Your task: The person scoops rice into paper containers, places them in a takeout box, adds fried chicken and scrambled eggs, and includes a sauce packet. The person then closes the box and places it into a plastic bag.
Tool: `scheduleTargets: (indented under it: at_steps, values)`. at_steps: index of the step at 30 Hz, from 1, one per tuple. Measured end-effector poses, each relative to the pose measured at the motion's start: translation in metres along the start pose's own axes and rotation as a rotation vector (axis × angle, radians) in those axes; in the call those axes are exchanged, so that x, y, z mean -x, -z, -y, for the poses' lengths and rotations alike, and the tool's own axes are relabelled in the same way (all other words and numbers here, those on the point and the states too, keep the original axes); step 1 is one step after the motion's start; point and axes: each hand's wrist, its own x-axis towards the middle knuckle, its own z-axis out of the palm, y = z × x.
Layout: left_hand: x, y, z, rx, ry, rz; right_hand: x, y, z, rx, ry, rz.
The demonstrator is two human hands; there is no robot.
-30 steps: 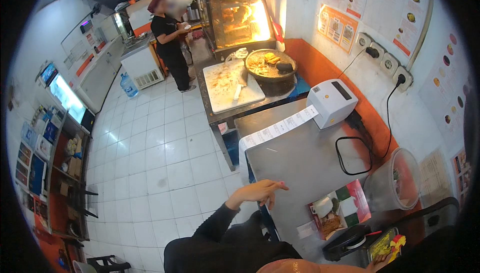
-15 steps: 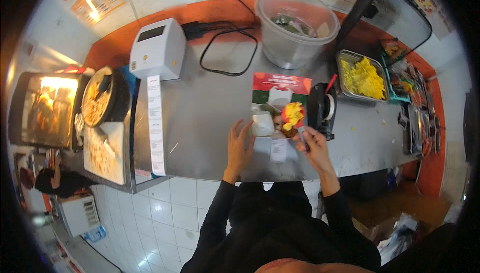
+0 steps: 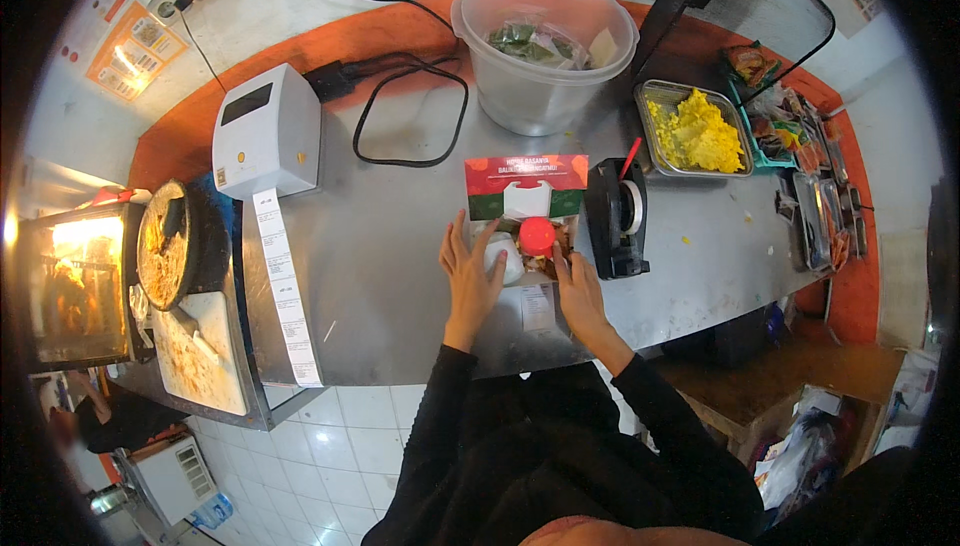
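An open food box (image 3: 498, 208), with a red and green lid raised at its far side, stands on the steel counter in front of me. In its left part sits a white packet (image 3: 508, 258). My right hand (image 3: 582, 304) is closed on a red scoop (image 3: 537, 236), whose cup is turned bottom up over the right part of the box. Whatever lies under the cup is hidden; some brown food shows beside it. My left hand (image 3: 472, 281) rests at the box's left side, fingers spread, with the thumb against the packet.
Right of the box stands a black tape dispenser (image 3: 616, 216), then a metal tray (image 3: 700, 174) of yellow rice. A clear tub (image 3: 545, 101) is behind. On the left are a white label printer (image 3: 268, 136), its paper strip (image 3: 287, 291) and a cutting board (image 3: 205, 361).
My right hand has turned the scoop over; its cup, heaped with yellow rice before, now faces down into the box. My left hand has moved in against the packet. The view has shifted.
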Motion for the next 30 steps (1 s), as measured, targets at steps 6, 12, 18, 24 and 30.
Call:
scheduleTargets:
  at_steps: [6, 12, 18, 24, 30]
  values:
    - [-0.009, -0.006, -0.001, 0.095, 0.045, -0.018, -0.008, 0.014, -0.010, -0.192, 0.024, -0.015]
    - [-0.003, 0.006, -0.014, 0.107, 0.152, -0.097, -0.034, 0.078, -0.059, -0.419, -0.032, -0.507]
    - [0.036, 0.009, -0.032, 0.115, 0.249, -0.171, -0.111, 0.151, -0.238, 0.050, -0.273, -0.398]
    - [0.085, -0.016, -0.062, 0.138, 0.435, -0.331, -0.125, 0.122, -0.334, 0.428, -0.182, 0.084]
    - [0.156, -0.061, -0.113, 0.041, 0.584, -0.505, -0.225, 0.279, -0.316, 0.262, 0.329, -0.785]
